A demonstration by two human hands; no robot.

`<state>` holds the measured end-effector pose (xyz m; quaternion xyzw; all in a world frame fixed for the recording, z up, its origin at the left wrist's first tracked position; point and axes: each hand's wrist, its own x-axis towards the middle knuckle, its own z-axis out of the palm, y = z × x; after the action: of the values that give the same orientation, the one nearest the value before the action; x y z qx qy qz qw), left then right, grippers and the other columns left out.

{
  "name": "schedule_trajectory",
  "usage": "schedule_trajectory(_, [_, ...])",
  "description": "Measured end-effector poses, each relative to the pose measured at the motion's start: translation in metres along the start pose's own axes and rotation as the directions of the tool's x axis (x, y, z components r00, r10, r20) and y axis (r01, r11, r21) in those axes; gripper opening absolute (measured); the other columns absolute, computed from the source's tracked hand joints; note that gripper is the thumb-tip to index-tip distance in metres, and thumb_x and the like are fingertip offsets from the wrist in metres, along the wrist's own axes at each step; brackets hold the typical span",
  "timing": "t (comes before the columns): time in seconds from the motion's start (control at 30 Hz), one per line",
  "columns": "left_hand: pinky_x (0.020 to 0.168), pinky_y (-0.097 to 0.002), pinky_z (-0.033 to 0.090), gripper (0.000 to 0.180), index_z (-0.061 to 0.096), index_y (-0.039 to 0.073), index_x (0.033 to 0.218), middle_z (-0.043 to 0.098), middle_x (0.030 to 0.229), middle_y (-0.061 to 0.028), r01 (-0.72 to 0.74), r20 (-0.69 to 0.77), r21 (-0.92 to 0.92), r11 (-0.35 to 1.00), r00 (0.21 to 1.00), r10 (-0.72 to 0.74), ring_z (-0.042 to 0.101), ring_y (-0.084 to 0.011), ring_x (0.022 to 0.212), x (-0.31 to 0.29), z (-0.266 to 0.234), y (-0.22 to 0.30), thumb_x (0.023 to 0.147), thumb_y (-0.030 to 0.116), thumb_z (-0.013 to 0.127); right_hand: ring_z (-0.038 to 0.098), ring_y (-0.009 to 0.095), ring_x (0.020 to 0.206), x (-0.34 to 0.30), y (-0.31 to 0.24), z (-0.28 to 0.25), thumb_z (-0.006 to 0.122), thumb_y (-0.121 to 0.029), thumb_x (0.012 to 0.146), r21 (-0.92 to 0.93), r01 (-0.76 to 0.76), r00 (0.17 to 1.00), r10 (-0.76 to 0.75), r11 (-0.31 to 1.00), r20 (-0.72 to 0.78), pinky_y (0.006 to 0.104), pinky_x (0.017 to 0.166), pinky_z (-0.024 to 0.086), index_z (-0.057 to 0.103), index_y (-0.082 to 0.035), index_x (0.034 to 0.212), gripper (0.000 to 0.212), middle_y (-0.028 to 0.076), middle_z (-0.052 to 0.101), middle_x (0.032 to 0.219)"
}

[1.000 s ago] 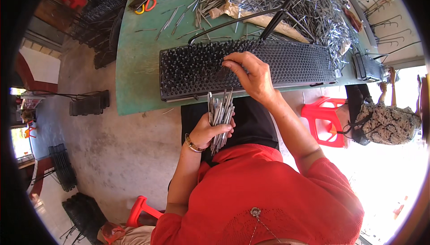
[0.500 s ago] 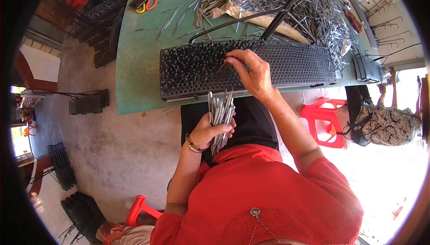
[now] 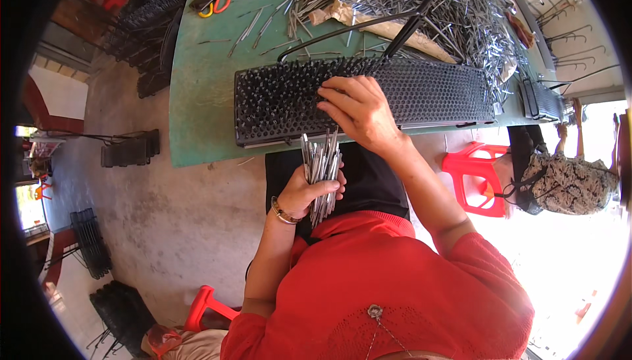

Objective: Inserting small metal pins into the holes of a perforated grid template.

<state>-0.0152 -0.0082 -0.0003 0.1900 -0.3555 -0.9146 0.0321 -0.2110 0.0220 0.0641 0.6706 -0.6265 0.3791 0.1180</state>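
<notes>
A bundle of thin silvery metal rods (image 3: 320,162) stands roughly upright in my left hand (image 3: 304,192), whose thumb lies across it. This hand is just in front of the table edge. My right hand (image 3: 362,113) is over a long black rack (image 3: 434,93) with rows of round holes. Its fingers are bent together at the rack; anything between them is hidden. Many thin rods poke up from the rack's left half, while the right half shows bare holes. The bundle is a little below and left of my right hand.
The rack rests on a green table (image 3: 204,90), with a black metal frame (image 3: 401,34) rising behind it. Beyond lies a large heap of loose rods (image 3: 434,4) on brown paper. Scissors (image 3: 215,5) lie at the far left. A red stool (image 3: 474,179) and another person (image 3: 566,182) are on the right.
My right hand has shifted slightly left and down over the rack, its fingers curling more. The left hand with the rods has moved only a little.
</notes>
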Motion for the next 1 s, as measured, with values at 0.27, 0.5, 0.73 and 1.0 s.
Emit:
schedule_trajectory(0.27, [0.072, -0.03, 0.053, 0.039, 0.053, 0.0, 0.114, 0.063, 0.091, -0.0083, -0.096, -0.013, -0.002, 0.995, 0.995, 0.096, 0.063, -0.0167, 0.079, -0.001, 0.008, 0.009, 0.078, 0.004, 0.065, 0.062, 0.015, 0.075, -0.02, -0.019, -0.022, 0.068, -0.018, 0.085, 0.373, -0.604, 0.785, 0.444, 0.704, 0.433, 0.0267, 0.064, 0.047, 0.067, 0.0, 0.093, 0.02, 0.009, 0.064, 0.086])
schedule_trajectory(0.5, [0.069, -0.0289, 0.053, 0.04, 0.053, 0.001, 0.115, 0.063, 0.091, -0.0081, -0.033, -0.004, 0.025, 0.999, 0.999, 0.033, 0.063, -0.0158, 0.079, 0.001, 0.006, 0.001, 0.078, 0.004, 0.066, 0.06, 0.009, 0.077, -0.018, -0.007, -0.027, 0.06, -0.016, 0.092, 0.597, -0.721, 0.659, 0.616, 0.352, 0.432, 0.0233, 0.067, 0.048, 0.062, 0.005, 0.098, 0.022, 0.006, 0.066, 0.087])
schedule_trajectory(0.73, [0.067, -0.0288, 0.053, 0.04, 0.054, 0.001, 0.115, 0.063, 0.091, -0.0082, 0.009, -0.029, 0.001, 1.0, 1.0, -0.009, 0.063, -0.0158, 0.078, 0.003, 0.01, 0.0, 0.077, 0.004, 0.067, 0.063, 0.011, 0.082, -0.008, -0.002, -0.017, 0.059, -0.01, 0.091, 0.483, -0.574, 0.772, 0.634, 0.661, 0.051, 0.025, 0.073, 0.05, 0.061, 0.004, 0.101, 0.017, 0.007, 0.067, 0.088])
schedule_trajectory(1.0, [0.069, -0.0292, 0.054, 0.041, 0.052, 0.001, 0.116, 0.063, 0.092, -0.0088, 0.017, -0.026, -0.007, 1.0, 1.0, -0.017, 0.063, -0.0163, 0.08, 0.003, 0.006, -0.002, 0.078, 0.004, 0.066, 0.066, 0.019, 0.079, -0.012, -0.003, -0.013, 0.064, -0.004, 0.085, 0.26, -0.392, 0.907, 0.419, 0.882, -0.052, 0.0284, 0.068, 0.05, 0.063, 0.0, 0.098, 0.014, 0.011, 0.066, 0.087])
